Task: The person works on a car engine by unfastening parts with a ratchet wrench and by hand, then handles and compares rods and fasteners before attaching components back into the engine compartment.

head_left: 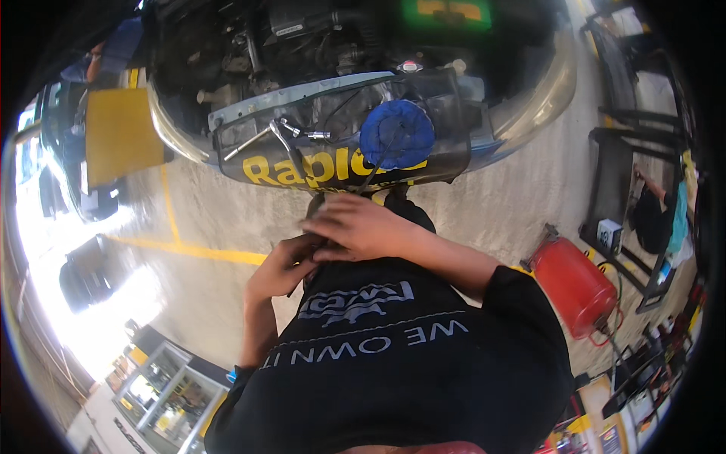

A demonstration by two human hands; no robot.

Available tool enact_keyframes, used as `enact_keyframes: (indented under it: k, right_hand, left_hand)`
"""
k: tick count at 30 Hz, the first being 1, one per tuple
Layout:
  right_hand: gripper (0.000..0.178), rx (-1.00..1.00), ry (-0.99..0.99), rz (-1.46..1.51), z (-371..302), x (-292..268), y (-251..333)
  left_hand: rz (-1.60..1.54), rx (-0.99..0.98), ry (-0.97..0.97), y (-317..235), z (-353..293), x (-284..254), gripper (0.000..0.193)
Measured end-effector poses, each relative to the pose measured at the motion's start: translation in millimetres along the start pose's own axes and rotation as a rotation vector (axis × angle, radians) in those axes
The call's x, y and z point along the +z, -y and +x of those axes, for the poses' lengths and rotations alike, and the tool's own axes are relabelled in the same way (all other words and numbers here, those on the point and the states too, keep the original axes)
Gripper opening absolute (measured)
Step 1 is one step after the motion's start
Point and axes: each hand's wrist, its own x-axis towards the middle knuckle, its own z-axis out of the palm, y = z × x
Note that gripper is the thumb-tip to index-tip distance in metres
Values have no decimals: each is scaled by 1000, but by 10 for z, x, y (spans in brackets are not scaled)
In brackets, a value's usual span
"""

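Left hand: the left hand (281,266) is raised in front of the black printed shirt (393,356), fingers curled inward at the chest; what they close on, if anything, cannot be told, since the other hand covers the spot.
Right hand: the right hand (357,227) lies over the left one, touching it, palm down with fingers bent and drawn together; whether it grips anything cannot be told.
Item between the hands: only a small dark sliver (327,244) shows between the fingers; its shape, long axis and pointing direction are hidden.
Nearest tools: a silver ratchet wrench with a long straight handle (257,138) lies on the black fender cover with yellow lettering (318,170), draped over the front edge of the car; the handle's long axis runs from lower left up to upper right, the head end toward a cluster of chrome sockets (306,135) just beside it.
Blue item: a round blue cloth-like bundle (397,132) rests on the same cover, to the right of the sockets and apart from them.
Behind the cover: the open engine bay (302,45) with dark hoses and parts.
Floor: a red cylindrical tank (573,286) lies tilted on the concrete floor (514,197) at the person's right, well apart from the hands; yellow painted lines (181,246) cross the floor on the left.
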Motion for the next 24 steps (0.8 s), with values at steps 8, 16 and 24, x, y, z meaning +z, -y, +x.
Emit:
enact_keyframes:
  k: [8, 16, 24]
  right_hand:
    - [28, 436, 55, 584, 286, 43, -63]
    - [28, 660, -194, 777, 970, 281, 297]
    - [21, 841, -332, 705, 1418, 505, 413]
  left_hand:
    - [-513, 313, 90, 229, 441, -947, 61]
    - [-85, 614, 28, 15, 723, -1411, 21]
    - [-229, 657, -54, -144, 676, -1726, 15]
